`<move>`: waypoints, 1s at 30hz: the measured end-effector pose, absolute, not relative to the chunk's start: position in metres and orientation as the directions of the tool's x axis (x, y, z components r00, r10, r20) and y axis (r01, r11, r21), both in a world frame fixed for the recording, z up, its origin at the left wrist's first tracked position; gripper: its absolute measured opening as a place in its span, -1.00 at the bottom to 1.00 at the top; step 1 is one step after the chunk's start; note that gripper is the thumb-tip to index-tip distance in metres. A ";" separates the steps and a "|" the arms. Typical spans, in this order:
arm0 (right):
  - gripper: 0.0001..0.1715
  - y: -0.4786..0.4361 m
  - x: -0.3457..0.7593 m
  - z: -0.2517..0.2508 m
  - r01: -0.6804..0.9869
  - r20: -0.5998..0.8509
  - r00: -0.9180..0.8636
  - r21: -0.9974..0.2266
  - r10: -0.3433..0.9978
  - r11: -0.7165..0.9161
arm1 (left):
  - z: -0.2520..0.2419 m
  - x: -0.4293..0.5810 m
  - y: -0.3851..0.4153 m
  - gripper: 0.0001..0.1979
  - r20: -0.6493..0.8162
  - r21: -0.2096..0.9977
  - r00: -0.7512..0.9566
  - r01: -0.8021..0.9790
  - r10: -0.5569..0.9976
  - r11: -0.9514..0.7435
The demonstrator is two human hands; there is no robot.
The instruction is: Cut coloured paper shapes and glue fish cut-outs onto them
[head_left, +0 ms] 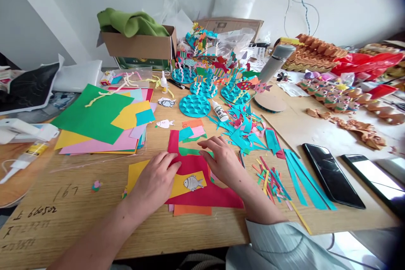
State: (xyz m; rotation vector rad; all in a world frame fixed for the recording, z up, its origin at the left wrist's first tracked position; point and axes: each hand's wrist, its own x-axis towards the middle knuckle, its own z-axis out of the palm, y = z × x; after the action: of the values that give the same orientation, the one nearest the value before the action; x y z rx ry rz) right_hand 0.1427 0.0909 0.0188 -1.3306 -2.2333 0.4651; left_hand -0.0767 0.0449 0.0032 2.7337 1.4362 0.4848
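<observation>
My left hand [156,179] lies palm down on a yellow paper strip [180,186] and a red paper sheet [202,198], fingers stretched out. A grey striped fish drawing [193,182] rests on the yellow strip, right of that hand. My right hand [221,160] hovers over or touches the red sheet's right side; its curved fingers are apart with nothing seen between them. Beyond the hands are small pieces in teal [185,134] and pink [198,131]. An orange paper [192,210] sticks out under the red sheet. A white fish cutout [165,123] lies farther back.
Coloured paper sheets [91,114] are stacked at left. Teal scraps [242,135] and thin strips [272,181] lie at right, near a black phone [332,173]. Behind are a glue bottle [220,112], a round teal base [194,106], finished fish models [204,86] and a cardboard box [142,46].
</observation>
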 end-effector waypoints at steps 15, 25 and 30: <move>-0.76 0.174 0.124 0.062 0.794 -0.414 -0.227 -0.603 0.881 -0.078 | 0.002 -0.077 0.045 -0.57 0.219 0.143 0.532 0.812 0.818 -0.566; -0.57 0.187 0.095 0.038 0.932 -0.356 -0.227 -0.350 0.907 0.096 | 0.002 -0.076 0.045 -0.61 0.162 0.139 0.528 0.824 0.834 -0.549; -0.59 0.187 0.092 0.043 0.948 -0.374 -0.226 -0.297 0.899 0.115 | 0.004 -0.075 0.045 -0.61 0.150 0.127 0.526 0.830 0.837 -0.543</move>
State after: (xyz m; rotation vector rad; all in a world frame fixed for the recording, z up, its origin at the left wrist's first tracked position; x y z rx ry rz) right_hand 0.0919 0.1866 0.0425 -2.0128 -2.4178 0.7834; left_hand -0.0748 0.0445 0.0040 2.7090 1.4810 0.2998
